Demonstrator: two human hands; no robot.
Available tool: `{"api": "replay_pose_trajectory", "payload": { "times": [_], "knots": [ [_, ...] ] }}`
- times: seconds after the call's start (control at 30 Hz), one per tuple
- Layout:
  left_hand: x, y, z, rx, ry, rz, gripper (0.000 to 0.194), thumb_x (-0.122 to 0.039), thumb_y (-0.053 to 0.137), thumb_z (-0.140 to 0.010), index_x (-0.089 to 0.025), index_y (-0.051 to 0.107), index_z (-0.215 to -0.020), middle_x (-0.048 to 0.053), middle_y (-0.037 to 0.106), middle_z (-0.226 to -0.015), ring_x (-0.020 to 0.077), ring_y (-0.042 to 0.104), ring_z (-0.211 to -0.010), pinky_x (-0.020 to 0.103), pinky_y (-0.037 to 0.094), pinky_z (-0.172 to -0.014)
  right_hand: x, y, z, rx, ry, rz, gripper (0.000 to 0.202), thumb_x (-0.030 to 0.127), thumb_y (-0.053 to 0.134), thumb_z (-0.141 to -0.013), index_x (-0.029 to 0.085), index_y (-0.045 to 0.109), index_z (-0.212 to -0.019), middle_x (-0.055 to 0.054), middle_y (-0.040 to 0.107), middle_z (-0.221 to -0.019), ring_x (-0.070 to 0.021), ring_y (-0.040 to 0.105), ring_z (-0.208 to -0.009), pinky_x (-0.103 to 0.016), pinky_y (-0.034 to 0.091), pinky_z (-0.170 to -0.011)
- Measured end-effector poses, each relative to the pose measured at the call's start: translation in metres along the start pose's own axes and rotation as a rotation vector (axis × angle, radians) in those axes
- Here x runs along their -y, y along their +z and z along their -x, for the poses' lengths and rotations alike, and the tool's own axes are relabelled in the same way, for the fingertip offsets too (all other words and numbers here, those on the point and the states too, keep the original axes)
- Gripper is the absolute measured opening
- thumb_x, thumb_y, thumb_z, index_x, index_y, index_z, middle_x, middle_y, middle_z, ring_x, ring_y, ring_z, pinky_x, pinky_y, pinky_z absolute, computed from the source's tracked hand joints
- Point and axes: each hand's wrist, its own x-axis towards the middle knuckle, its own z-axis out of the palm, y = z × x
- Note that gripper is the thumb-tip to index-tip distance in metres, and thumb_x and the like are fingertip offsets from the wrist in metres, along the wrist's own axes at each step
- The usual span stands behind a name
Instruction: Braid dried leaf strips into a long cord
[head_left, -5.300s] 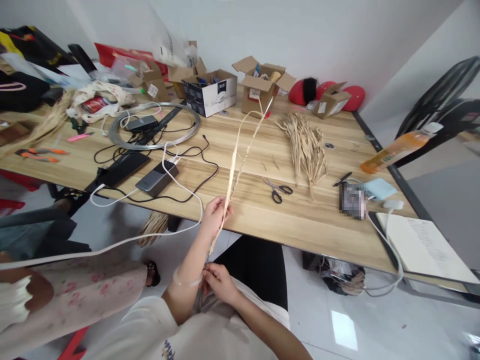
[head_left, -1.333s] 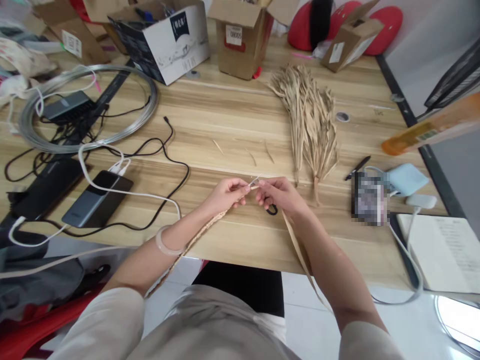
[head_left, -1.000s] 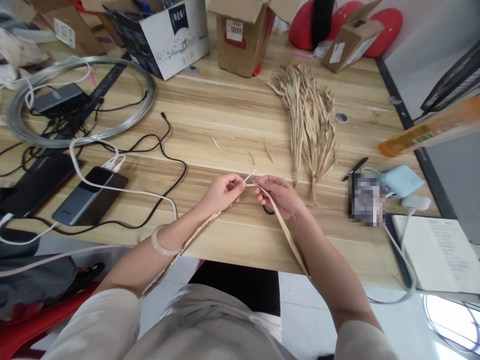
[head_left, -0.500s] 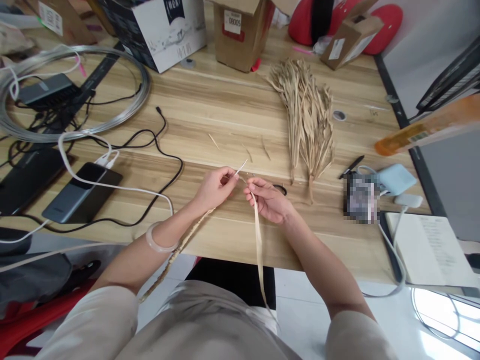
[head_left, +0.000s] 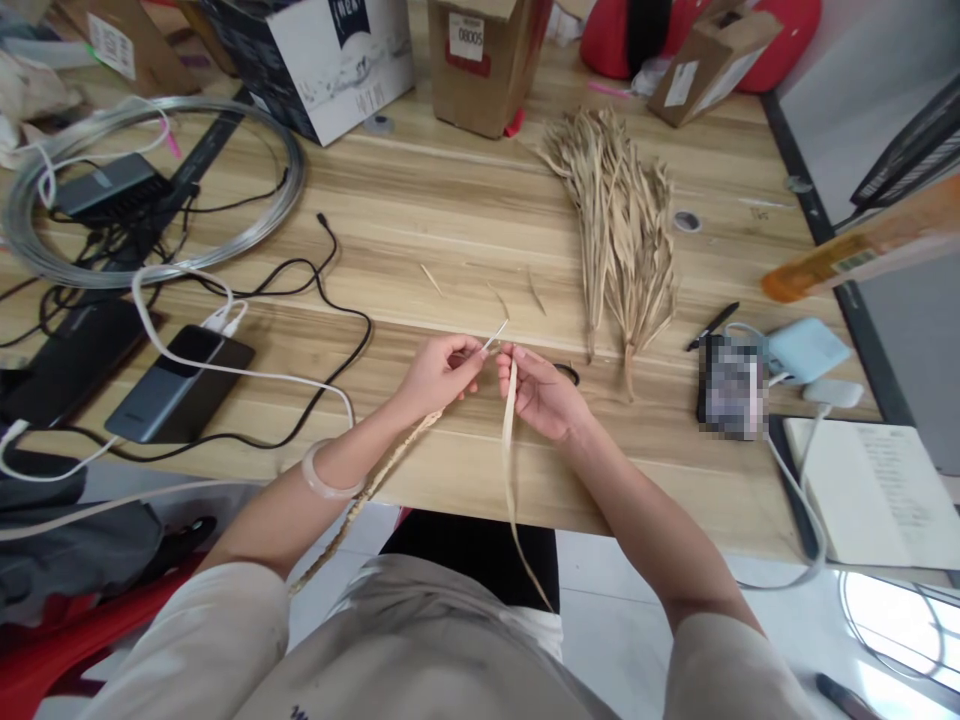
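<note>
My left hand is closed on a braided straw cord, which trails below it past the desk edge beside my forearm. A thin white pointed end sticks out at its fingertips. Close by on the right, my right hand pinches a pale flat leaf strip that hangs down over the desk edge. The fingertips of both hands nearly meet. Beyond them lies a bundle of dried leaves, and small leaf scraps are scattered on the wood.
A wire coil, black cable and power bank lie left. Boxes stand at the back. At the right are a black pen, a light blue case and an open notebook.
The view has shifted slightly. My hands have come a little closer together, and the hanging leaf strip has swung, its lower part now curving differently.
</note>
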Motion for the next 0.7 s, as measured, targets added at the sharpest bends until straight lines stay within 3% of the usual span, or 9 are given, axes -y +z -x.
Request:
{"api": "replay_pose_trajectory", "payload": {
  "times": [0.1,0.3,0.4,0.5,0.7],
  "knots": [
    [-0.001,0.003,0.002,0.0,0.029,-0.028,0.025,-0.039,0.058,-0.079,-0.014,0.06,-0.08,0.0,0.058,-0.062,0.0081,0.055,-0.048,0.017,0.04,-0.041,0.001,-0.003,-0.004,-0.034,0.003,-0.067,0.011,0.031,0.057,-0.085,0.021,0.061,-0.082,0.003,0.065,-0.071,-0.0043,0.06,-0.06,-0.012,0.053,-0.061],
    [-0.003,0.003,0.004,-0.125,0.069,-0.163,0.022,-0.037,0.055,-0.081,-0.016,0.056,-0.073,-0.002,0.055,-0.053,0.0078,0.055,-0.046,0.016,0.041,-0.045,0.012,-0.007,-0.003,-0.039,0.002,-0.052,0.011,0.03,0.055,-0.085,0.02,0.06,-0.082,0.002,0.065,-0.071,-0.0068,0.059,-0.06,-0.017,0.054,-0.062],
    [-0.001,0.001,0.003,-0.156,0.051,-0.189,0.021,-0.035,0.053,-0.082,-0.016,0.056,-0.073,-0.003,0.054,-0.052,0.0076,0.054,-0.044,0.016,0.04,-0.044,0.015,-0.003,0.003,-0.031,0.001,-0.053,0.008,0.024,0.059,-0.081,0.02,0.063,-0.086,0.002,0.067,-0.073,-0.0066,0.059,-0.06,-0.017,0.054,-0.062],
    [0.0,0.001,0.003,-0.176,0.05,-0.179,0.021,-0.035,0.054,-0.082,-0.016,0.057,-0.074,-0.003,0.054,-0.053,0.0078,0.055,-0.044,0.016,0.04,-0.044,0.012,0.004,0.007,-0.012,-0.111,0.022,0.018,0.024,0.069,-0.072,0.02,0.066,-0.089,0.001,0.069,-0.079,-0.0083,0.063,-0.064,-0.021,0.055,-0.064],
    [0.0,0.004,0.004,-0.029,0.027,-0.048,0.028,-0.043,0.058,-0.08,-0.015,0.059,-0.077,0.001,0.06,-0.061,0.0078,0.055,-0.046,0.016,0.04,-0.04,-0.001,0.007,0.005,-0.114,-0.302,0.165,0.023,0.036,0.08,-0.058,0.019,0.067,-0.069,-0.002,0.069,-0.08,-0.0136,0.064,-0.07,-0.029,0.056,-0.065]
  ]
}}
